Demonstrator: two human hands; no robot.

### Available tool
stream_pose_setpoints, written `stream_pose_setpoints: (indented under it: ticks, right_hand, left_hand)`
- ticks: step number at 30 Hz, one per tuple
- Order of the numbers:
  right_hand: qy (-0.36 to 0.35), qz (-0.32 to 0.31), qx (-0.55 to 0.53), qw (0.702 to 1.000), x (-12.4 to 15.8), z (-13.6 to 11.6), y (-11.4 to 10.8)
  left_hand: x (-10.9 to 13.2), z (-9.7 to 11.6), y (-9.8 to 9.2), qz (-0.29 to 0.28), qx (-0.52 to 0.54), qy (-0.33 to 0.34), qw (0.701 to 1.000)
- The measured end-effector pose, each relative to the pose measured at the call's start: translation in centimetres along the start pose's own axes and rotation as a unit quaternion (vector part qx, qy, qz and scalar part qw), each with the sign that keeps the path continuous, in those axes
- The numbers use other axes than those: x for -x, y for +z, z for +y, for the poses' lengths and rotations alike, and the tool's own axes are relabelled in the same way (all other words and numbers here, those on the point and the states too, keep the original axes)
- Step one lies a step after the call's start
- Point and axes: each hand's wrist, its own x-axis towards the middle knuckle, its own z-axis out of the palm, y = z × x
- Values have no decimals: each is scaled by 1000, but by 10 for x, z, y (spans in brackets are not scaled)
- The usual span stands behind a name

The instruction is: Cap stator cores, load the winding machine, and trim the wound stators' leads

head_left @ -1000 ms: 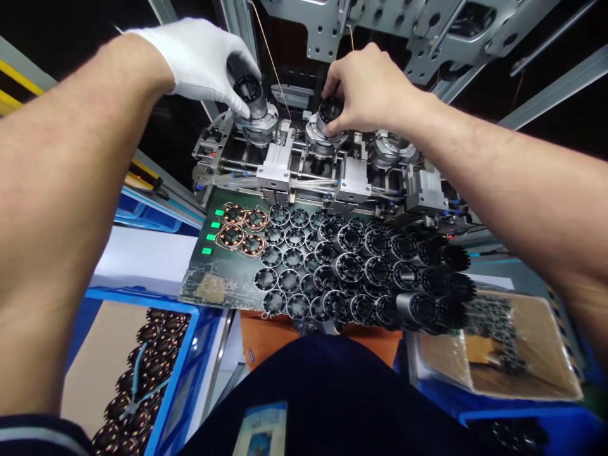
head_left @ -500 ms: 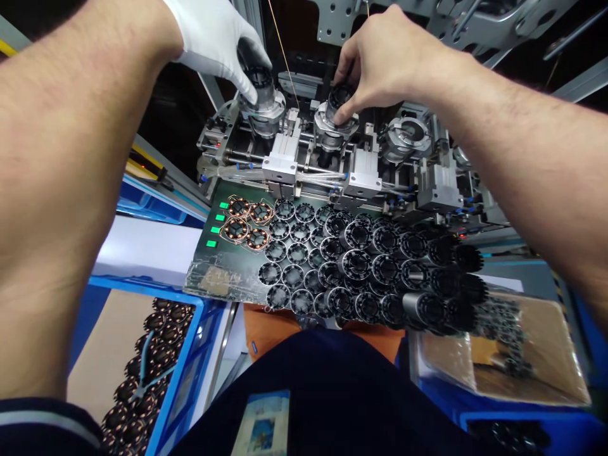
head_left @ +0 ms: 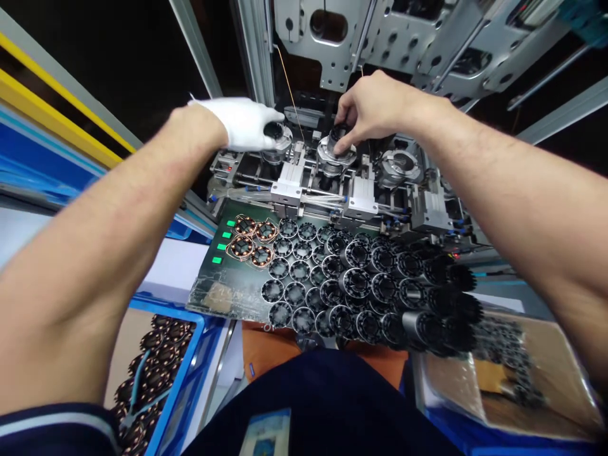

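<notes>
My left hand, in a white glove, has thumb and fingers around a dark slotted stator core that sits down in the left ring-shaped metal holder of a machine. My bare right hand pinches another stator core, upright in the middle holder; its far fingers are partly hidden. To the right, a third holder shows an open ring. Wound stators with copper wire lie on the green tabletop, beside rows of bare stator cores, some stacked.
A thin copper wire hangs between my hands below perforated metal plates. At lower left, a blue crate holds copper-wound stators and blue-handled pliers. A plastic-lined box with small dark parts stands at lower right.
My left hand has brought its stator core down into the left holder, from a tilted position above it. My right hand stays at the middle holder. The camera view has shifted upward.
</notes>
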Motion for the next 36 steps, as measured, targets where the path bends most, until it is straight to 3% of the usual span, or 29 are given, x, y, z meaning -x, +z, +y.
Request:
stream_pose_setpoints:
  ticks: [3,5,10,15,19,23,27,29,31,32,34,36]
  right_hand:
    - [8,0,-34,999,-5,5,2]
    - [19,4,-39,999,-2,4,3]
    - [35,58,34,997,36,-28,27]
    - [30,52,25,998,83,-67,74]
    - [68,21,6,997,91,-78,88]
    - [79,4,-8,997,89,-86,75]
    - [64,-15,-41,997,105,-94,41]
    - [44,1,-56,997,137,-94,24]
    - [-1,53,-73,996,193,-91,12]
    - [-22,86,-81,993,230,-90,10]
    - [-94,192,-136,967,313,-87,14]
    - [-43,234,-173,956,393,-82,28]
  left_hand:
    - [23,15,31,17,16,32,999]
    - [38,21,50,59,49,36,996]
    - [52,18,75,123,52,45,990]
    - [48,13,76,139,32,54,988]
    - [50,20,81,151,39,33,987]
    - [54,29,73,139,49,18,989]
    - [61,42,36,84,36,28,995]
    - [75,60,17,96,31,28,995]
    - [105,91,11,166,38,35,985]
    - [125,111,15,235,54,45,969]
    - [174,161,34,306,84,109,942]
    - [220,217,63,291,103,183,933]
